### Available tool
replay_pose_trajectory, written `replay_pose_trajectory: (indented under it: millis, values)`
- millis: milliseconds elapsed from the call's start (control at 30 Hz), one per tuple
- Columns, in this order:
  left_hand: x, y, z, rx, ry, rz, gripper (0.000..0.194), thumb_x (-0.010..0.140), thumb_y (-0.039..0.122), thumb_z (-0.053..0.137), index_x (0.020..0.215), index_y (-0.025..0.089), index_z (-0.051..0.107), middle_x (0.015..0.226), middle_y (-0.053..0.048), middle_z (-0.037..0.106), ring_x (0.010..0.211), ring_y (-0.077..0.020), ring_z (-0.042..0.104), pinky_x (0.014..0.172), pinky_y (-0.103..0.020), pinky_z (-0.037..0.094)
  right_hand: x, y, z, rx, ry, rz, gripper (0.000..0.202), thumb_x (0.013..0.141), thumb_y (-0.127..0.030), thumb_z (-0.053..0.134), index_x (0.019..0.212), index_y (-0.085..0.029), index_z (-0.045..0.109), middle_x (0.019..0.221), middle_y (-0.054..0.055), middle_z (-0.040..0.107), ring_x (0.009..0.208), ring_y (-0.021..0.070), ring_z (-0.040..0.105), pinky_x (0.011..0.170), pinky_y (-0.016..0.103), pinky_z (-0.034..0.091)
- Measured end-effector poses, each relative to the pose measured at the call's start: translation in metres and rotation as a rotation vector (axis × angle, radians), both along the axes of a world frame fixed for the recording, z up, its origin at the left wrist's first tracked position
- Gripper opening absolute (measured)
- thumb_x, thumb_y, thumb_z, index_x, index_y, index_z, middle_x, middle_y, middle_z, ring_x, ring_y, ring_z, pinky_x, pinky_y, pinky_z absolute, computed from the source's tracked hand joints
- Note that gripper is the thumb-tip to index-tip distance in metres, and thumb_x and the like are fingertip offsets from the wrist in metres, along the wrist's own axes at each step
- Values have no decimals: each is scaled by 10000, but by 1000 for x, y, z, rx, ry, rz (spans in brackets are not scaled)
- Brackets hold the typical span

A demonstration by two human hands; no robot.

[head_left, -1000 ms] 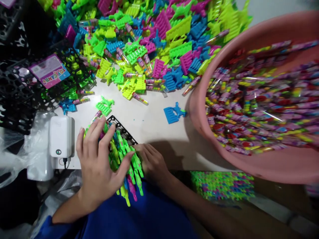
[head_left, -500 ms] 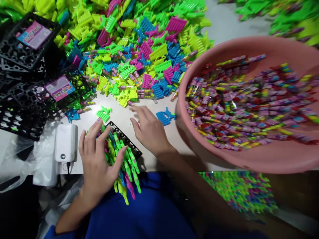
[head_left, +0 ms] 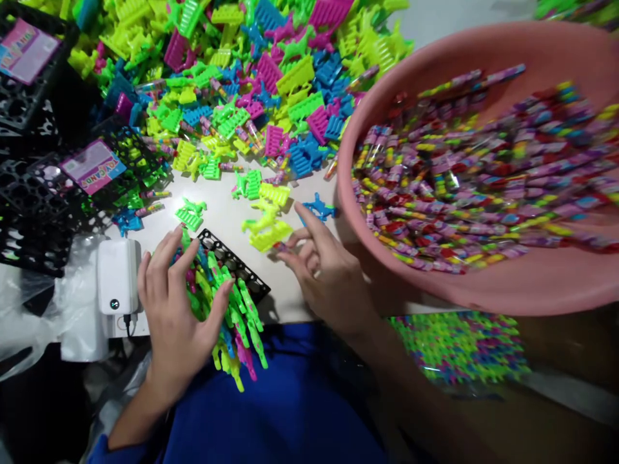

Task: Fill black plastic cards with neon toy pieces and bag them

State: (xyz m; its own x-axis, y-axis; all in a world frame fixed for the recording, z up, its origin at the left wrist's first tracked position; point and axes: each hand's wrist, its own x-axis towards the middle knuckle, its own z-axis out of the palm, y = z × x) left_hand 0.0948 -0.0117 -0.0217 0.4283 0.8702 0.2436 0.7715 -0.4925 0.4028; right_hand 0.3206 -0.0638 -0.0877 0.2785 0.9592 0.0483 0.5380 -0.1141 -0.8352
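My left hand [head_left: 176,303] curves over a bunch of green, yellow, blue and pink plastic toys [head_left: 236,309] standing in a black perforated rack [head_left: 232,261], with its thumb on top and its fingers at the left side. The bunch reaches past the table's front edge. To the right, my right hand [head_left: 331,277] pinches the small candy-tube end of a yellow toy [head_left: 265,232] between thumb and fingers, its index finger pointing forward. A yellow comb-like piece [head_left: 275,193], a green toy [head_left: 191,212] and a blue toy [head_left: 319,206] lie nearby on the table.
A pink basin [head_left: 343,167] full of wrapped candy tubes [head_left: 445,187] stands at right. Heaped toys [head_left: 290,71] cover the back. Black racks with labels [head_left: 94,167] are at left, beside a white power bank [head_left: 117,277] and plastic bags [head_left: 82,316]. More toys [head_left: 464,345] lie below the table edge.
My right hand has moved right and slightly down, and now pinches a yellow toy. Yellow and green pieces now lie nearer, apart from the heap. My left hand stays at the bunch.
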Motion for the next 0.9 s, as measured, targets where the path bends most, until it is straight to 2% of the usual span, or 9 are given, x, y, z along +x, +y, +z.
replay_pose_trajectory:
  millis: [33,100,167,200,367,533,667,767,900]
  values:
    - [0,0,1,-5,6,-2,583,1023,376,732,1558,282,520,1650,-150,551,1576,-336,495,1361,-559,281,0,-11,1,-21,62,-6,480,1054,-285,669,1524,-274,575,1104,62,726,777,208,692,773,360,627]
    - [1,1,2,-16,17,-5,590,1022,371,733,1562,269,518,1656,-158,543,1584,-339,485,1367,-568,273,-2,-30,-2,-57,188,15,227,1033,-293,703,1257,-257,700,1035,55,702,770,203,683,695,333,612]
    - [1,1,2,-22,25,-7,595,1022,369,732,1566,266,515,1664,-159,535,1593,-351,474,1371,-588,271,-9,-43,-8,-79,317,63,46,1017,-279,713,1010,-247,681,958,43,669,806,210,686,677,320,601]
    - [1,1,3,-26,28,-5,597,1022,369,731,1569,273,512,1667,-155,532,1596,-358,470,1370,-599,274,-13,-48,-11,-81,383,81,83,1015,-274,710,965,-248,649,956,42,666,839,216,693,704,325,611]
    - [2,0,5,-55,47,6,585,1033,363,717,1575,323,500,1679,-124,518,1606,-364,460,1370,-635,297,-37,-58,-26,-3,555,65,68,1041,-268,677,1104,-272,652,1123,58,733,1031,229,743,891,368,651]
    - [4,-1,8,-77,74,34,545,1056,368,678,1569,344,496,1687,-95,509,1623,-350,445,1383,-626,306,-42,-67,-41,23,470,166,208,1062,-155,546,1181,-275,668,1121,61,754,1041,225,756,923,365,639]
    - [5,-3,6,-48,50,1,586,1025,382,722,1565,307,505,1676,-124,522,1604,-360,467,1378,-612,290,-30,-68,-39,60,269,329,397,964,-54,525,1296,-251,616,1165,86,741,1055,245,737,929,369,632]
    - [6,-4,4,-36,39,-5,606,1010,378,741,1563,287,512,1665,-142,534,1592,-363,478,1372,-603,274,-29,-62,-31,74,38,470,327,988,-65,467,1254,-196,606,1098,125,717,997,279,696,891,398,624]
    - [6,-4,2,-23,39,-7,598,1013,373,735,1560,267,517,1659,-161,538,1589,-350,480,1369,-584,269,-46,-57,-22,4,-190,523,228,1028,-94,448,1137,-185,627,1011,132,675,921,298,631,830,412,598]
